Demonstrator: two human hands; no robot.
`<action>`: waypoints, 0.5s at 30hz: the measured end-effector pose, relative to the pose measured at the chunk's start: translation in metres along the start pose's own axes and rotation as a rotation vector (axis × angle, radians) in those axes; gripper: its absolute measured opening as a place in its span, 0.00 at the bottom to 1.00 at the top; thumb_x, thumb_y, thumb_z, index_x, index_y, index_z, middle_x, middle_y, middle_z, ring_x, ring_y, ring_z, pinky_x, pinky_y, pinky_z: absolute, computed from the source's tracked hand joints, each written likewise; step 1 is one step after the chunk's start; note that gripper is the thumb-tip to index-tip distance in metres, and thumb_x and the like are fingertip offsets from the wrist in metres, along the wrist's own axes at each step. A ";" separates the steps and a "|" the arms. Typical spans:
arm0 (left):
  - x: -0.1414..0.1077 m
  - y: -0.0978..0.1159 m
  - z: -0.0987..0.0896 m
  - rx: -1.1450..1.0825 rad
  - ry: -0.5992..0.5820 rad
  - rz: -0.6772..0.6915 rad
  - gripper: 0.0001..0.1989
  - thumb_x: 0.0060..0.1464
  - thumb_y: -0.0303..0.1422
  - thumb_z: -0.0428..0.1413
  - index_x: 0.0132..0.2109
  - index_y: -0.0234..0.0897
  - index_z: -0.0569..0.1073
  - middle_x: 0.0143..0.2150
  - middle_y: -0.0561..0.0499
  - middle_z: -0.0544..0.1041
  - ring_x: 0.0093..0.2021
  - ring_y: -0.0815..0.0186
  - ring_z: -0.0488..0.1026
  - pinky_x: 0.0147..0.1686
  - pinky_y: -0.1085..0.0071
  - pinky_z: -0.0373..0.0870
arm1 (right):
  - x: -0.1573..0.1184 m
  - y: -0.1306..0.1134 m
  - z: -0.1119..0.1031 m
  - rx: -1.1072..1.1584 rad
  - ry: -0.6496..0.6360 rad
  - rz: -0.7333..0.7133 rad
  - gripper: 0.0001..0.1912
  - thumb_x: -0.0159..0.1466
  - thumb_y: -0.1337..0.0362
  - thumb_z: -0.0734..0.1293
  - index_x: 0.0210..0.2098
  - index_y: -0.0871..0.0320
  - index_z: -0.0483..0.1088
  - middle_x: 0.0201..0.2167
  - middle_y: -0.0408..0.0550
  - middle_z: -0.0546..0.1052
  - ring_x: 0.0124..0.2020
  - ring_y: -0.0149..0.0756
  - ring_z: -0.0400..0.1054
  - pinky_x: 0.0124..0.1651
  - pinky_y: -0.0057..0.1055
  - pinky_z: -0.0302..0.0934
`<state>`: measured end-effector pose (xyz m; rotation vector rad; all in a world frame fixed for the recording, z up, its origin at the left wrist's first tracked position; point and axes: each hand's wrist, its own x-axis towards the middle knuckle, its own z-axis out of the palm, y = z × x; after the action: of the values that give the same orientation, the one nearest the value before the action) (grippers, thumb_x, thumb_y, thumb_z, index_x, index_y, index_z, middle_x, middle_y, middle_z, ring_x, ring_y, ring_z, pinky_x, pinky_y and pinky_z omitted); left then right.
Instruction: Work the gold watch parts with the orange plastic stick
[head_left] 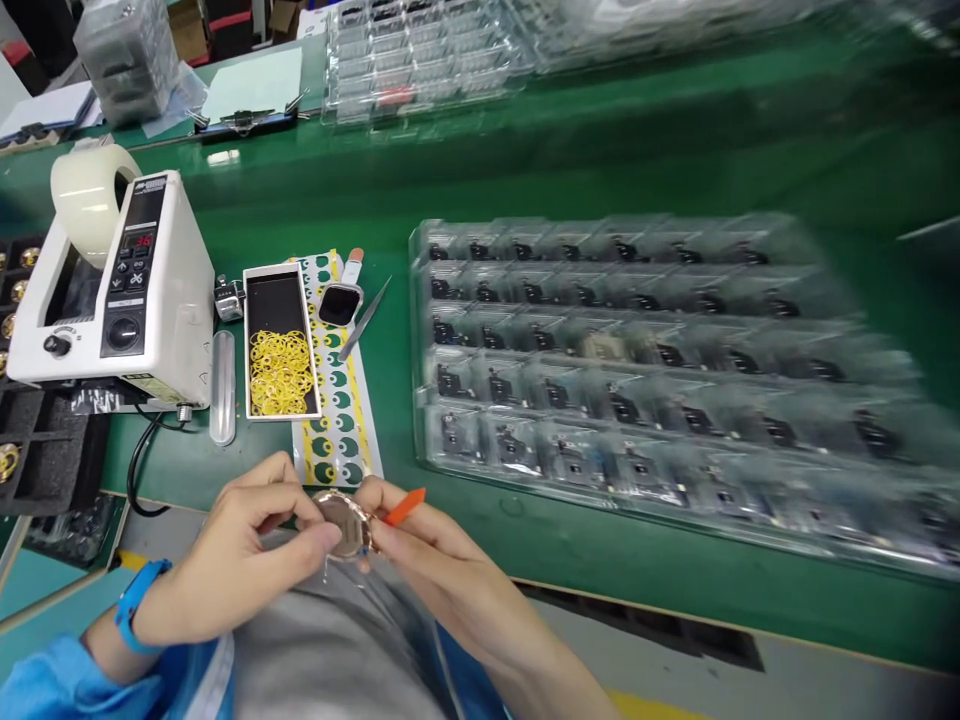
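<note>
Close to my body, both hands grip a round, rose-gold watch case (345, 522) with a shiny flat face. My left hand (251, 545) is closed, its thumb and fingertips on the case's left side. My right hand (442, 550) is closed on the case's right edge. Between its fingers sticks out a flat orange pointed piece (406, 507), whose other end is hidden. A sheet of green and yellow stickers (337, 420) lies just beyond the hands. On that sheet rest a smartwatch (340, 305) and pointed tweezers (365, 320).
A white tape dispenser (169, 300) with a tape roll stands left. Beside it are a shallow box (279, 278) of yellow rings and a clear oblong piece (223, 390). A large clear compartment tray (637, 350) with small black parts spans the right. Black foam trays (45, 440) sit far left.
</note>
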<state>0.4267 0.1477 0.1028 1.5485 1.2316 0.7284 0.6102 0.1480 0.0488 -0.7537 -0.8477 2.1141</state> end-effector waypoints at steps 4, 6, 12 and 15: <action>0.003 -0.001 -0.001 -0.015 -0.002 -0.042 0.12 0.58 0.31 0.57 0.26 0.36 0.75 0.27 0.55 0.60 0.26 0.70 0.59 0.25 0.73 0.55 | 0.001 0.000 0.001 -0.038 0.016 0.013 0.22 0.61 0.43 0.70 0.30 0.56 0.67 0.27 0.42 0.67 0.30 0.33 0.61 0.37 0.31 0.57; 0.003 -0.004 0.000 -0.017 -0.001 -0.049 0.12 0.58 0.32 0.57 0.26 0.36 0.75 0.27 0.55 0.61 0.26 0.70 0.59 0.25 0.73 0.55 | 0.002 0.000 0.001 -0.041 0.021 0.017 0.22 0.61 0.43 0.70 0.30 0.56 0.66 0.27 0.42 0.67 0.30 0.33 0.61 0.37 0.31 0.57; -0.001 -0.008 0.003 0.025 0.014 -0.052 0.11 0.59 0.32 0.57 0.27 0.36 0.74 0.29 0.55 0.61 0.28 0.70 0.59 0.26 0.74 0.55 | 0.001 0.003 -0.001 -0.028 0.003 0.003 0.22 0.62 0.44 0.69 0.29 0.56 0.65 0.27 0.41 0.66 0.30 0.33 0.59 0.38 0.30 0.56; 0.000 -0.006 0.003 0.032 0.014 -0.043 0.11 0.58 0.31 0.57 0.27 0.35 0.74 0.29 0.55 0.61 0.28 0.71 0.60 0.26 0.74 0.55 | 0.000 0.003 -0.002 -0.002 -0.007 -0.002 0.20 0.63 0.46 0.69 0.30 0.56 0.66 0.27 0.41 0.65 0.31 0.32 0.58 0.38 0.30 0.55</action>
<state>0.4273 0.1461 0.0957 1.5408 1.2889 0.6951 0.6098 0.1471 0.0452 -0.7462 -0.8536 2.1152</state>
